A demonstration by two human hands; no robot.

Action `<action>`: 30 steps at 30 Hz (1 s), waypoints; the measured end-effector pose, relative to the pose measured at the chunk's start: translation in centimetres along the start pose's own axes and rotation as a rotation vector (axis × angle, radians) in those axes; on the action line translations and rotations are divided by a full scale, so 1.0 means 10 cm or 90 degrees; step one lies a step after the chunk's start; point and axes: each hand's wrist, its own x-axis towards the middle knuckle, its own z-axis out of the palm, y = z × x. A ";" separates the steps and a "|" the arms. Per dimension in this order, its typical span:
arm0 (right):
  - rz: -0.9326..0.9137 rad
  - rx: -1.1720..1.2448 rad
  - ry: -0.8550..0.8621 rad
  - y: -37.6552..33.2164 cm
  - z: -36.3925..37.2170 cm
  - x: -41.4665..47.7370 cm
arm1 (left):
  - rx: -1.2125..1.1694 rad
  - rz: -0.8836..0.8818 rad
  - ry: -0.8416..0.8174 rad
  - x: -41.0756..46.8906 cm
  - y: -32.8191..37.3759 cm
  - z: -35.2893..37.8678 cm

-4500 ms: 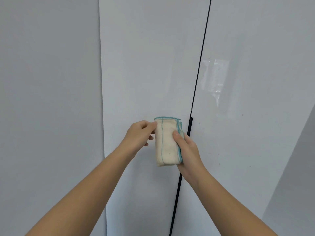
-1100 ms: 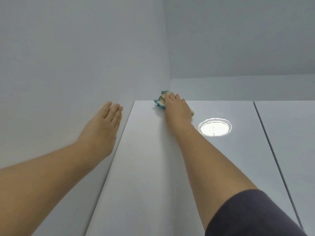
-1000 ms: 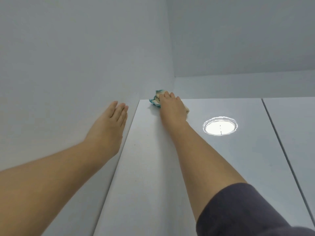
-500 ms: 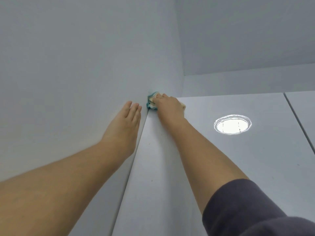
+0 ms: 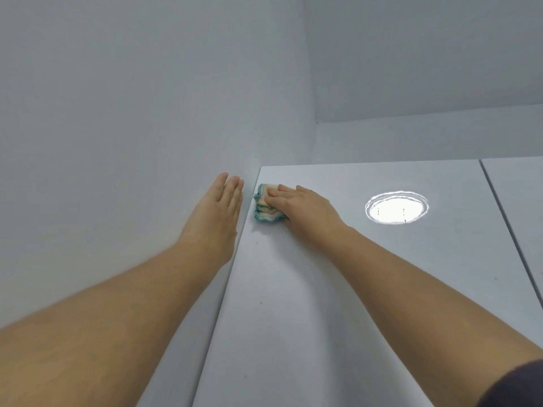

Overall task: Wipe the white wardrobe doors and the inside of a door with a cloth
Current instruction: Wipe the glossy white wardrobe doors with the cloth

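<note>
I look up along a glossy white wardrobe door [image 5: 338,289]. My right hand [image 5: 302,210] presses a folded cream cloth with a teal edge [image 5: 266,208] flat against the door near its top left corner; most of the cloth is hidden under the palm. My left hand [image 5: 217,212] lies flat with straight fingers on the white wall panel [image 5: 117,171] just left of the door's edge, a narrow gap away from the cloth.
A second wardrobe door [image 5: 526,207] begins past a dark seam at the right. A round ceiling-light reflection [image 5: 396,207] shines on the door right of my right hand. Above the doors run a white strip and the ceiling [image 5: 411,54].
My right hand has slid the cloth down from the door's top corner and turned its fingers leftward. The left hand stays flat on the wall. The view has shifted slightly.
</note>
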 end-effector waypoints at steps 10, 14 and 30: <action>0.135 0.031 0.025 0.62 -0.31 -0.47 | 0.013 -0.008 0.009 0.02 0.02 0.06; 0.184 0.025 0.038 0.87 -0.43 -0.73 | 0.011 -0.011 0.008 0.03 0.03 0.07; 0.454 -0.006 0.117 1.28 -0.89 -1.56 | 0.012 -0.008 0.021 -0.01 0.05 0.06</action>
